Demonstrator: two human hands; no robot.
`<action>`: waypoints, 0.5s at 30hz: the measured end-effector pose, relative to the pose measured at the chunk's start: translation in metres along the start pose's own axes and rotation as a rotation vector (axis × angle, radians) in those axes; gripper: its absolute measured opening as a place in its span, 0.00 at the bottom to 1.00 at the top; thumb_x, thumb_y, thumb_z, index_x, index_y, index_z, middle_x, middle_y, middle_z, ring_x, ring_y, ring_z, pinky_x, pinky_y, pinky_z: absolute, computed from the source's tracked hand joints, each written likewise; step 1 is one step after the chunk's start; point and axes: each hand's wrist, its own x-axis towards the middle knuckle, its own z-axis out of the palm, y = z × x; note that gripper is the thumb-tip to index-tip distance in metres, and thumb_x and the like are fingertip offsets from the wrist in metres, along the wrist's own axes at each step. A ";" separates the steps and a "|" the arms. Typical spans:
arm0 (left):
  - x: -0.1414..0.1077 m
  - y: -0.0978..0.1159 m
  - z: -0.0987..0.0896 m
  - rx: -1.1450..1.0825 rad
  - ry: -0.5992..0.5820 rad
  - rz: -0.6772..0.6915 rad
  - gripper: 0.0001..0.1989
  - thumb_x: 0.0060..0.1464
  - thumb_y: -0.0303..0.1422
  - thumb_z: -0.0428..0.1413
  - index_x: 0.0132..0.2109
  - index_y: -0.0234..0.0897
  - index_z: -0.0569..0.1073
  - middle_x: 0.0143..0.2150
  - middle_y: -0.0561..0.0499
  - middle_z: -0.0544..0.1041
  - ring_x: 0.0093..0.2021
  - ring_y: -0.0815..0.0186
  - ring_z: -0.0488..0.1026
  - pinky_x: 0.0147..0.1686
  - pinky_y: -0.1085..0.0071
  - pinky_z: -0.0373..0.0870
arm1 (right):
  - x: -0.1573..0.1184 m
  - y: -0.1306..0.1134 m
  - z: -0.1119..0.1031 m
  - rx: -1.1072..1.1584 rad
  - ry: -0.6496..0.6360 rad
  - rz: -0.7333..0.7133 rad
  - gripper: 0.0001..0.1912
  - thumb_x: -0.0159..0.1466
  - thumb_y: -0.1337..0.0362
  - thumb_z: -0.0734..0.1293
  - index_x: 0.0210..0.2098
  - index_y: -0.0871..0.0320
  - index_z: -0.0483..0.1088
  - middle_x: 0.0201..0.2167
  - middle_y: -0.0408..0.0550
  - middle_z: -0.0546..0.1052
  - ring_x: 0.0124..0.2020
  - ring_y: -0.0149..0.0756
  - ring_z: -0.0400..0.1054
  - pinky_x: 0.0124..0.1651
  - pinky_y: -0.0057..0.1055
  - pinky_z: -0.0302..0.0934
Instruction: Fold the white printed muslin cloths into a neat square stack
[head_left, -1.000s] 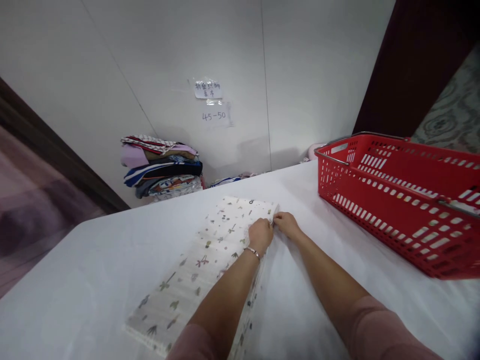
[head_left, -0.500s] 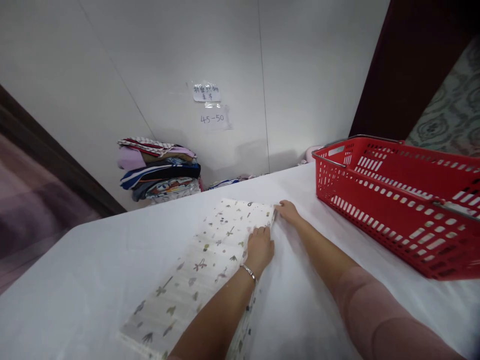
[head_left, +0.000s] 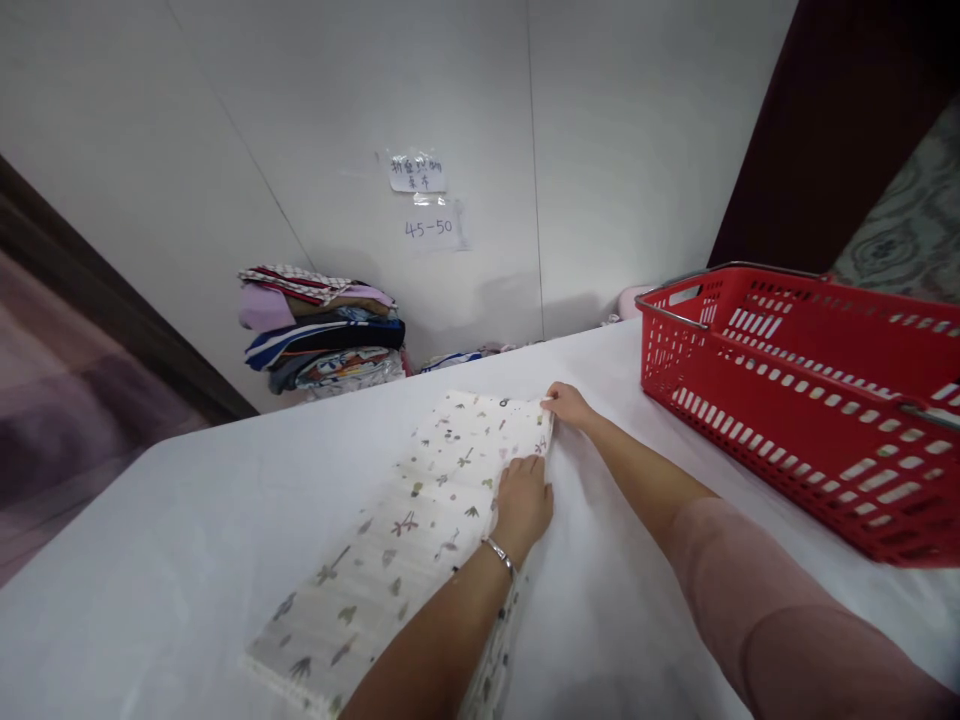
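Note:
A white cloth (head_left: 420, 510) printed with small leaves and dots lies folded in a long strip, slanting across the white-covered table. My left hand (head_left: 523, 503), a silver bracelet at its wrist, rests with outstretched fingers on top of the cloth by its right edge. At the cloth's far right corner, my right hand (head_left: 568, 406) pinches the layered fabric between thumb and fingers. My left forearm hides part of the strip's near right side.
A red plastic basket (head_left: 787, 410) with metal handles stands on the table (head_left: 202, 530) at the right. Beyond the far edge, folded clothes (head_left: 322, 335) are stacked against the wall. Two paper notes (head_left: 435, 228) are taped above. Sheer pinkish fabric (head_left: 67, 400) hangs at the left.
My right fingers have closed further over the cloth's far corner. My left hand stays nearly in place on the fabric. The whole view has shifted slightly.

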 end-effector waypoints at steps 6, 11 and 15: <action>-0.004 -0.002 -0.003 -0.041 -0.031 0.023 0.19 0.55 0.35 0.48 0.53 0.37 0.65 0.55 0.47 0.68 0.53 0.59 0.61 0.53 0.64 0.57 | -0.002 0.010 0.010 -0.004 0.038 -0.022 0.20 0.54 0.69 0.64 0.47 0.58 0.68 0.41 0.45 0.74 0.39 0.31 0.66 0.42 0.24 0.57; -0.021 -0.014 -0.012 -0.053 -0.043 0.060 0.24 0.57 0.42 0.46 0.58 0.38 0.61 0.63 0.47 0.59 0.61 0.58 0.55 0.59 0.61 0.50 | -0.016 0.007 0.006 -0.065 0.115 -0.029 0.19 0.58 0.67 0.61 0.49 0.61 0.67 0.48 0.53 0.70 0.49 0.38 0.63 0.50 0.32 0.55; -0.037 -0.022 -0.006 0.014 -0.036 0.024 0.28 0.58 0.47 0.42 0.61 0.37 0.57 0.65 0.45 0.54 0.65 0.56 0.47 0.62 0.53 0.43 | -0.033 -0.020 0.013 -0.145 0.119 -0.233 0.21 0.62 0.64 0.57 0.54 0.59 0.63 0.59 0.54 0.60 0.62 0.43 0.47 0.61 0.38 0.40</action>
